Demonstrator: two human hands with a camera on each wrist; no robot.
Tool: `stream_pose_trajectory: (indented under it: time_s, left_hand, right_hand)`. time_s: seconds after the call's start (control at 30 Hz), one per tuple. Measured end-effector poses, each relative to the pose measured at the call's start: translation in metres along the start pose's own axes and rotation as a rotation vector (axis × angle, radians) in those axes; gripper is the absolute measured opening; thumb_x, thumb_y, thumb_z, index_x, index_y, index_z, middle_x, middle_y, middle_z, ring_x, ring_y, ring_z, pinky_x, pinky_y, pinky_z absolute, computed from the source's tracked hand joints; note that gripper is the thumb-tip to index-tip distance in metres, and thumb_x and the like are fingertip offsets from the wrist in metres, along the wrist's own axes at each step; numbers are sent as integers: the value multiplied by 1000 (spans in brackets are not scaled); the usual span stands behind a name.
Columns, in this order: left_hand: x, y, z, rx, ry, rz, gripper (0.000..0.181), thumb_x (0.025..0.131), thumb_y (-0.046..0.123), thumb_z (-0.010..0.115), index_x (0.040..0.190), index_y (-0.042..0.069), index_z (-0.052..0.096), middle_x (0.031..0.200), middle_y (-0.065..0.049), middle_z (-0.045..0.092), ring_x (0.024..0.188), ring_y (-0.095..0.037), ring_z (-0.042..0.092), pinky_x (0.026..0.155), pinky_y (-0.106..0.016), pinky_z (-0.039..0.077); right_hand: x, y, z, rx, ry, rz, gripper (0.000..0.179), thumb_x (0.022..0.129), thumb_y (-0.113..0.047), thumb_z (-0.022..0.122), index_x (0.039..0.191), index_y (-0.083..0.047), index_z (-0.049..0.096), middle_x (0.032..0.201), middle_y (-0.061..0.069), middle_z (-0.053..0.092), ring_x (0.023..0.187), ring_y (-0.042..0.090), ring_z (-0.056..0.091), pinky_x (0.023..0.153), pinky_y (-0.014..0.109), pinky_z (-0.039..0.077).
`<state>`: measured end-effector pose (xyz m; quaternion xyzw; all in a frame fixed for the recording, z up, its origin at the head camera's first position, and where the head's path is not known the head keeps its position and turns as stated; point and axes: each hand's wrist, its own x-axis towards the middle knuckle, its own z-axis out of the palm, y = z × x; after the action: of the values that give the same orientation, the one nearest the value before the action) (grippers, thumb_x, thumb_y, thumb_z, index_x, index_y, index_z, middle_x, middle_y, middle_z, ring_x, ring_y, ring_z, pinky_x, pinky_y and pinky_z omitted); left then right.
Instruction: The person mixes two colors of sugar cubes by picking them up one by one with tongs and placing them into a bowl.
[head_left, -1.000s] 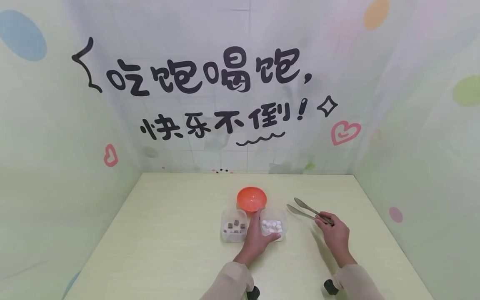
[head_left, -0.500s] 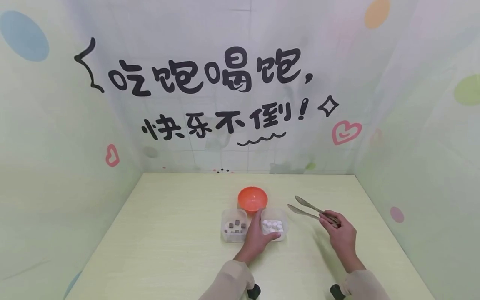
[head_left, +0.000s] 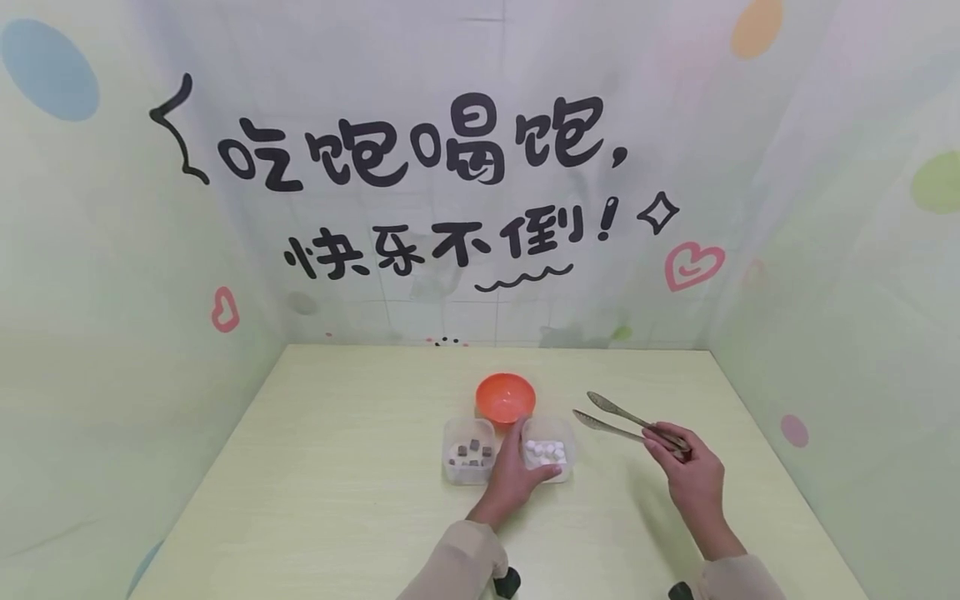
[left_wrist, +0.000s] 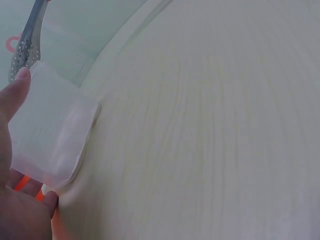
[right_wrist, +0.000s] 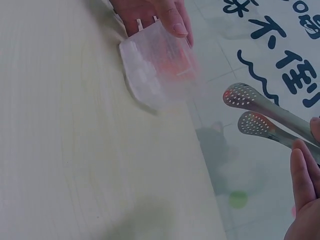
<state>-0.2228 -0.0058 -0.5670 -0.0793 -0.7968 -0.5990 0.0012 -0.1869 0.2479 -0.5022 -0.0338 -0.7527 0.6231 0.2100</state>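
My left hand (head_left: 513,477) grips a clear plastic container (head_left: 567,454) of white cube-like pieces (head_left: 553,452), with the thumb at its near side. In the left wrist view, thumb and fingers span the frosted container wall (left_wrist: 55,125), which stands on the table. Up off the table, my right hand (head_left: 693,477) holds metal tongs (head_left: 611,406) by the rear end. Their perforated tips (right_wrist: 244,97) point left and stand apart, with nothing between them. Left of my left hand stands a second clear container (head_left: 453,433) with several brown cubes (head_left: 475,445).
An orange bowl (head_left: 505,397) sits just behind the two containers. The pale wooden table (head_left: 322,467) meets a printed cloth wall (head_left: 480,325) at the back, with cloth walls at both sides too.
My right hand has moved right and slightly nearer to me, with the tongs in its grip. The left hand and the container have stayed in place.
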Motion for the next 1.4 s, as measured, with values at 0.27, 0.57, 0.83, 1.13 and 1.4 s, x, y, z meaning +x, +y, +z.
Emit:
stream_pose_trajectory:
  time_s: [0.27,0.57,0.83,1.13,1.4]
  left_hand:
    - [1,-1,0,7,5,25,99,74,24,86,153,12,28,153,-4,35,139,-25,33,114,-46,28]
    - [1,-2,1,3,2,34,99,73,23,86,152,11,28,154,-4,34,140,-26,31,114,-45,27]
    - [1,-2,1,6,3,24,100,73,22,87,153,12,28,154,-5,34,140,-25,30,114,-45,27]
    - [2,-2,1,21,5,33,100,72,26,87,153,12,28,153,-4,35,140,-26,32,114,-46,27]
    - [2,-3,1,10,5,44,99,73,26,87,152,10,29,153,-7,36,139,-28,33,113,-48,29]
  right_hand:
    - [-5,-8,-1,60,-28,-19,33,83,4,73,113,11,62,96,4,74,87,2,69,75,19,54]
    - [-9,-9,4,105,-80,-59,32,83,8,72,113,13,61,97,6,74,88,6,70,75,21,55]
    - [-11,-5,13,41,-104,-108,28,83,8,72,109,8,64,96,14,73,87,5,70,70,19,56]
    - [-13,-4,19,54,-145,-129,28,82,8,72,108,9,65,96,22,71,85,5,70,70,21,56]
    - [-15,-1,24,82,-192,-134,30,82,8,72,110,12,63,99,27,69,87,7,70,73,24,56]
